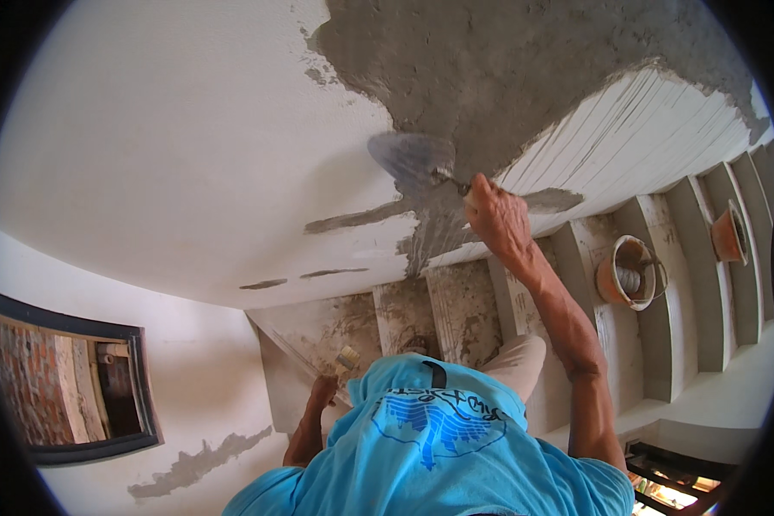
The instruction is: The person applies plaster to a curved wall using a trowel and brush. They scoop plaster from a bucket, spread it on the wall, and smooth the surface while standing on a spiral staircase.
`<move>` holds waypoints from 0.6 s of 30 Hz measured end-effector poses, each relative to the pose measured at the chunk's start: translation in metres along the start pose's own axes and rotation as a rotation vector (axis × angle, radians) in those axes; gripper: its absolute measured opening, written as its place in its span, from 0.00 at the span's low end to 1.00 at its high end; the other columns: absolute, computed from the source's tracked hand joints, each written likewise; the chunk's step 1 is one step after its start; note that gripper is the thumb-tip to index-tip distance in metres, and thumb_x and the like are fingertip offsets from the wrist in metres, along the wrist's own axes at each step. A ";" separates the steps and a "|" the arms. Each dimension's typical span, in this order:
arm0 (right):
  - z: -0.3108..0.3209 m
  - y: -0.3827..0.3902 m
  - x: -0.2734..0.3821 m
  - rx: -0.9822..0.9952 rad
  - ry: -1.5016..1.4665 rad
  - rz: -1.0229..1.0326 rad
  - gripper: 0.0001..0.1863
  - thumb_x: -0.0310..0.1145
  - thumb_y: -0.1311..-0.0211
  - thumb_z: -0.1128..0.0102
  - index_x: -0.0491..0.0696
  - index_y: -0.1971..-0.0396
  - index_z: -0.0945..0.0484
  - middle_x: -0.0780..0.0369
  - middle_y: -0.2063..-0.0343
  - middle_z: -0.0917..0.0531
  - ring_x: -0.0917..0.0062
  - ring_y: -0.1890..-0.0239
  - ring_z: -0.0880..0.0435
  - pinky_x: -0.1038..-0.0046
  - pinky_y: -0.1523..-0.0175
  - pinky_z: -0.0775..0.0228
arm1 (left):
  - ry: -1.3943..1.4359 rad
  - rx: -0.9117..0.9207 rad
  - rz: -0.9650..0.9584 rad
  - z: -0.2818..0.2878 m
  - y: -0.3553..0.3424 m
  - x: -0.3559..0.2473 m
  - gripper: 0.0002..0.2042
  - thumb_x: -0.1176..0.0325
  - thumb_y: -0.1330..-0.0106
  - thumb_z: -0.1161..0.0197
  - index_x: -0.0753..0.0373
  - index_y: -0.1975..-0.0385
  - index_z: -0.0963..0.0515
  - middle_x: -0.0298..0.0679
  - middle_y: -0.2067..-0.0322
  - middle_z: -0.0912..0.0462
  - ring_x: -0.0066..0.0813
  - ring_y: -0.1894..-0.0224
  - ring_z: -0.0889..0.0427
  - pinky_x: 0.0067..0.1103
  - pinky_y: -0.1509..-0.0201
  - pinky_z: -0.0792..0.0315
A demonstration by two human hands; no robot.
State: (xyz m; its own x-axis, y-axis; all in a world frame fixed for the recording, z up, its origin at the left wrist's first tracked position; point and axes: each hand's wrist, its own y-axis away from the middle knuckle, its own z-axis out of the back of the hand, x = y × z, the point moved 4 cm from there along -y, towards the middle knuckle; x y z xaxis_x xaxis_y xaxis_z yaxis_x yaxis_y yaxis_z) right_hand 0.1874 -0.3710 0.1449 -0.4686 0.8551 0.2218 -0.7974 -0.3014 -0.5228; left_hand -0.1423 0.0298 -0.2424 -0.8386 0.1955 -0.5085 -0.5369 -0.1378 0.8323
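Note:
My right hand [497, 217] is raised and grips the handle of a pointed metal trowel [411, 160], whose blade lies flat against the wall at the edge of a wet grey plaster patch [507, 69]. Smears of grey plaster run below the blade. My left hand [322, 392] hangs low beside my blue shirt and holds a flat brush [347, 359] with pale bristles. The white wall [163, 155] spreads out to the left of the trowel.
Concrete stair steps [662, 284] descend on the right, spattered with plaster. An orange bucket [628, 273] stands on one step, and a second orange bucket [729, 234] on a step farther along. A dark-framed opening [69, 387] showing brick sits at lower left.

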 end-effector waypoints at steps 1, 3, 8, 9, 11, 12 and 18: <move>0.007 -0.010 0.004 -0.018 0.006 0.019 0.09 0.25 0.44 0.43 0.43 0.66 0.34 0.48 0.75 0.20 0.52 0.75 0.18 0.57 0.74 0.29 | -0.012 0.013 -0.015 0.001 -0.001 0.001 0.22 0.53 0.29 0.48 0.68 0.76 0.25 0.39 0.84 0.30 0.33 0.86 0.26 0.32 0.84 0.23; 0.018 -0.024 0.007 -0.053 0.024 0.055 0.09 0.25 0.44 0.44 0.43 0.67 0.35 0.48 0.75 0.21 0.53 0.76 0.18 0.57 0.75 0.29 | 0.009 0.022 -0.048 0.001 0.002 -0.005 0.22 0.52 0.32 0.45 0.66 0.78 0.26 0.36 0.85 0.30 0.28 0.87 0.28 0.28 0.87 0.25; -0.009 -0.001 -0.006 0.134 0.051 -0.038 0.10 0.24 0.46 0.41 0.43 0.67 0.33 0.48 0.75 0.18 0.50 0.73 0.18 0.56 0.72 0.28 | -0.035 -0.021 -0.101 -0.001 0.004 -0.013 0.21 0.52 0.33 0.44 0.65 0.79 0.26 0.35 0.85 0.31 0.25 0.88 0.29 0.26 0.88 0.26; -0.016 0.011 -0.013 0.187 0.057 -0.051 0.09 0.24 0.45 0.42 0.43 0.67 0.32 0.48 0.75 0.18 0.50 0.74 0.18 0.55 0.72 0.27 | -0.041 -0.008 -0.126 -0.003 0.016 -0.029 0.21 0.52 0.33 0.44 0.65 0.79 0.26 0.36 0.85 0.31 0.25 0.88 0.29 0.26 0.88 0.26; -0.028 0.028 -0.018 0.304 0.100 -0.042 0.10 0.25 0.45 0.43 0.42 0.64 0.31 0.48 0.78 0.19 0.51 0.76 0.18 0.56 0.74 0.28 | -0.032 -0.008 -0.107 -0.006 0.021 -0.038 0.20 0.53 0.33 0.44 0.65 0.78 0.26 0.36 0.85 0.31 0.26 0.88 0.29 0.27 0.88 0.26; -0.032 0.033 -0.018 0.362 0.119 -0.036 0.11 0.26 0.45 0.44 0.42 0.62 0.30 0.47 0.80 0.19 0.51 0.78 0.18 0.56 0.75 0.28 | -0.018 -0.020 -0.062 -0.006 0.020 -0.036 0.20 0.53 0.33 0.44 0.65 0.78 0.26 0.36 0.85 0.31 0.26 0.88 0.29 0.27 0.88 0.26; 0.011 0.003 0.013 0.102 -0.044 -0.018 0.09 0.24 0.47 0.41 0.43 0.70 0.33 0.49 0.78 0.19 0.51 0.73 0.18 0.56 0.71 0.28 | 0.007 0.008 -0.058 0.002 0.003 -0.011 0.21 0.52 0.32 0.44 0.64 0.78 0.26 0.34 0.85 0.31 0.27 0.88 0.29 0.28 0.87 0.26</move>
State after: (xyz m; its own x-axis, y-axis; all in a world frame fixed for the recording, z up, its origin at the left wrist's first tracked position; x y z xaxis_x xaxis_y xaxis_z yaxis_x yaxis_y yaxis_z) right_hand 0.1748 -0.3657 0.1552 -0.4679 0.8424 0.2673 -0.8394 -0.3291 -0.4325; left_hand -0.1345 0.0290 -0.2339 -0.8069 0.1957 -0.5573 -0.5836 -0.1188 0.8033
